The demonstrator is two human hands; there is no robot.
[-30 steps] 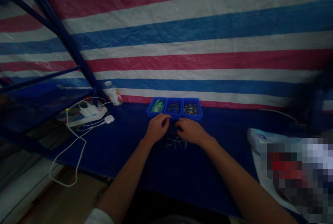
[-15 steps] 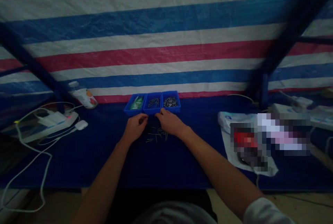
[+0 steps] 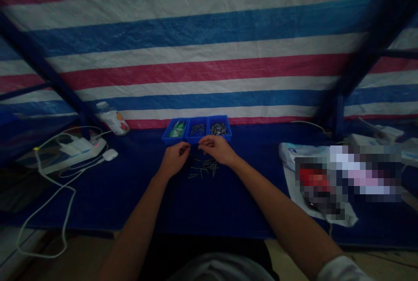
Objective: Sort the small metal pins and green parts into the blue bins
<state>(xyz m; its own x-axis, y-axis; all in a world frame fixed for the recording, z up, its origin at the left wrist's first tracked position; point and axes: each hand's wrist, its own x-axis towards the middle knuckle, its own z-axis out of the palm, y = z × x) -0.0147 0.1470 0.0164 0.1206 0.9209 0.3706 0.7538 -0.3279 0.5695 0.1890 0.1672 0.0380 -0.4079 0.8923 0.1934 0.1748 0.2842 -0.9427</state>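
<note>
Three small blue bins stand side by side at the back of the blue table (image 3: pixel 130 202). Green and white pieces fill the left bin (image 3: pixel 176 129); the middle bin (image 3: pixel 197 130) and the right bin (image 3: pixel 219 128) hold small metal parts. In front of them, my left hand (image 3: pixel 176 157) is closed, its fingertips pinched on something too small to make out. Facing it across a narrow gap, my right hand (image 3: pixel 217 148) is pinched too, on something I cannot make out. Several loose screws or nails (image 3: pixel 203 169) lie on the table just below my hands.
At the left are a bottle (image 3: pixel 114 120), a power strip (image 3: pixel 76 154) and looping white cables. A white plastic bag (image 3: pixel 294 185) with a blurred-out red and dark item lies at the right. Behind the table hangs a striped sheet (image 3: pixel 209 67).
The view has shifted slightly, so the scene sits further right. My right hand has drawn back from the front edge of the bins, and its fingertips now face my left hand.
</note>
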